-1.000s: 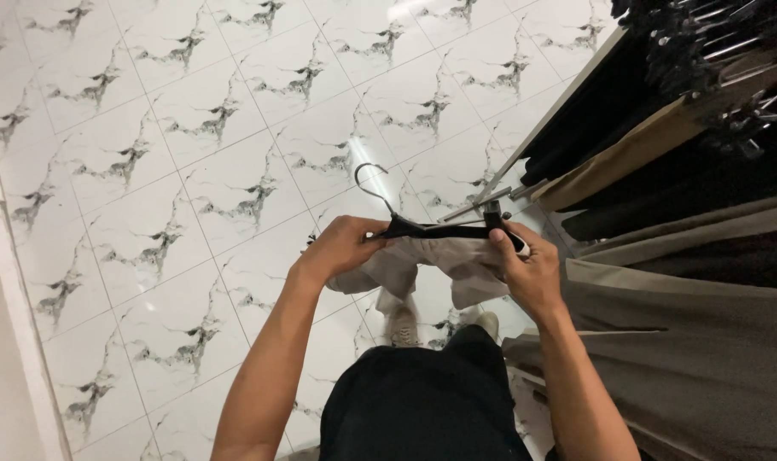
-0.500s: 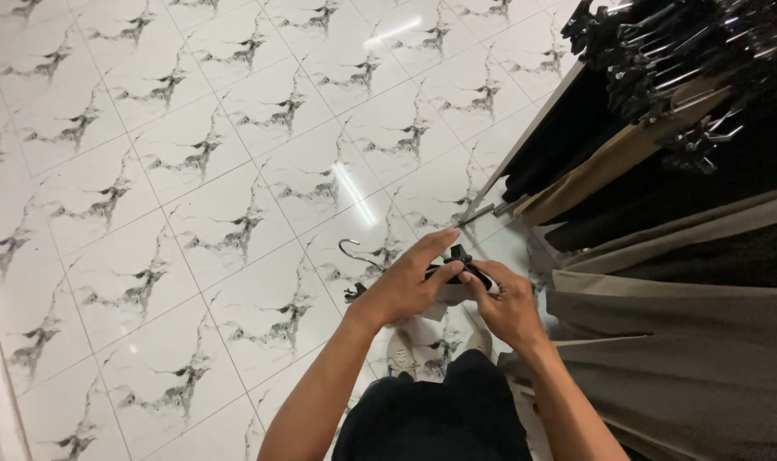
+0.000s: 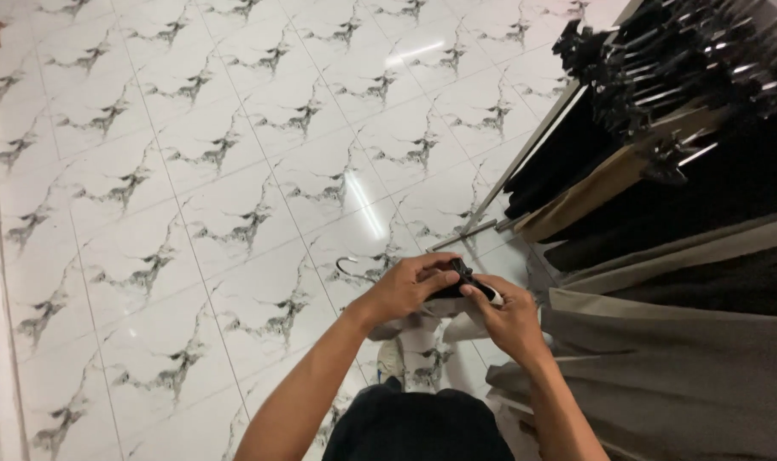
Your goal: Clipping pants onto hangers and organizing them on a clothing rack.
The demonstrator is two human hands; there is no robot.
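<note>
Hanger (image 3: 456,282), black plastic with a thin metal hook curling out to the left, sits bunched between both hands above the tiled floor (image 3: 192,196). A second ago it was held spread wide with pale cloth draped below; now the hands have drawn together over it, so the work has narrowed to one end of the hanger. The left hand (image 3: 405,290) curls over the top, fingers pressed down on the dark piece. The right hand (image 3: 512,320) pinches it from below. Light cloth (image 3: 422,324) hangs beneath. Grey and tan garments (image 3: 678,358) hang on a rack just beside.
</note>
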